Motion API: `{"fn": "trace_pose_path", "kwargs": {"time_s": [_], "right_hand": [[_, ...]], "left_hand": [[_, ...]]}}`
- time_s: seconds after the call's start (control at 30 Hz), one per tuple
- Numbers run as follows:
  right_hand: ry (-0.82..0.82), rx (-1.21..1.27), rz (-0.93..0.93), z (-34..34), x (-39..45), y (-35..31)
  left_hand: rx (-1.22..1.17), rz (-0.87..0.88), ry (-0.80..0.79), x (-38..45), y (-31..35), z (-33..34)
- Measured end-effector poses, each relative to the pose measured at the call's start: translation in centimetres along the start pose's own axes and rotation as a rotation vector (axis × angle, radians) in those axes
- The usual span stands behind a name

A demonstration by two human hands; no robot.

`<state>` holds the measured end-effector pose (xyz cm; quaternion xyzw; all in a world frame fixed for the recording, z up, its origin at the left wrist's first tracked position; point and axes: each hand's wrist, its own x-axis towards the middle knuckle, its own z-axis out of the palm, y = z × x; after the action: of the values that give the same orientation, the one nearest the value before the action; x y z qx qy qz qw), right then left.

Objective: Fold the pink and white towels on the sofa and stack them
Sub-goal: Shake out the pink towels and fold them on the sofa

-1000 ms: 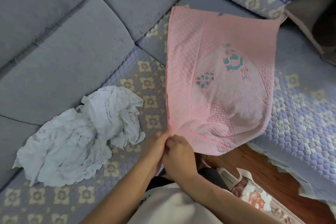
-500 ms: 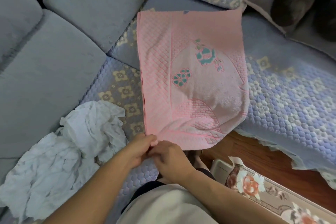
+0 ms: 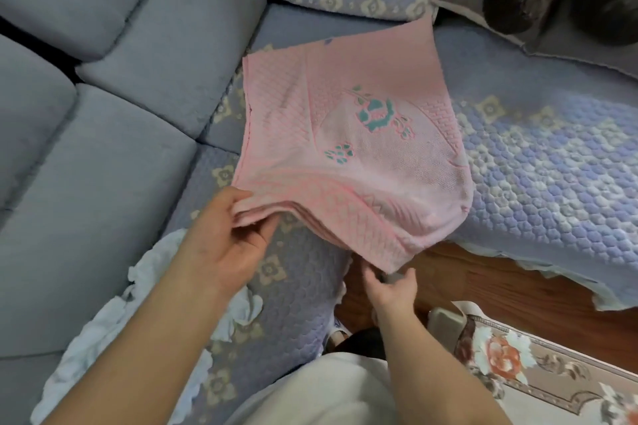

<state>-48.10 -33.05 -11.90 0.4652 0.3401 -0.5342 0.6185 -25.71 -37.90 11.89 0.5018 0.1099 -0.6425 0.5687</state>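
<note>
Head view: white towel (image 3: 103, 331) is seen crumpled nearest, on sofa (image 3: 103, 183). Pink towel (image 3: 345, 155), folded, limp, light: near-left corner is pinched by left hand (image 3: 224, 235); right hand (image 3: 393, 290), loose-fingered, is held under drooping edge. Corners judged best grip points.

My left hand (image 3: 226, 235) is raised ahead of me with the forearm running up from the lower left, palm turned toward me. Its fingers (image 3: 238, 198) are curled over the near left corner of the pink towel (image 3: 345, 155), and the thumb lies beneath, so the layered edge is pinched. My right hand (image 3: 392, 288) sits lower and to the right, just under the towel's drooping near edge, fingers loosely bent and gripping nothing, forearm rising from the lower right.
</note>
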Motion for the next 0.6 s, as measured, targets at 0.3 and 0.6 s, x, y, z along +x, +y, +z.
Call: {"fn": "trace_pose_path", "kwargs": {"time_s": [0.3,0.6], "right_hand": [[-0.107,-0.193,-0.220,5.5,-1.9,-6.9],[0.473,-1.857,-1.100,7.3,-7.3,-14.9]], "left_hand": [[-0.008,0.141,-0.029,-0.1,6.6,-3.9],[-0.035,0.118,0.060,0.5,5.8,-3.1]]}}
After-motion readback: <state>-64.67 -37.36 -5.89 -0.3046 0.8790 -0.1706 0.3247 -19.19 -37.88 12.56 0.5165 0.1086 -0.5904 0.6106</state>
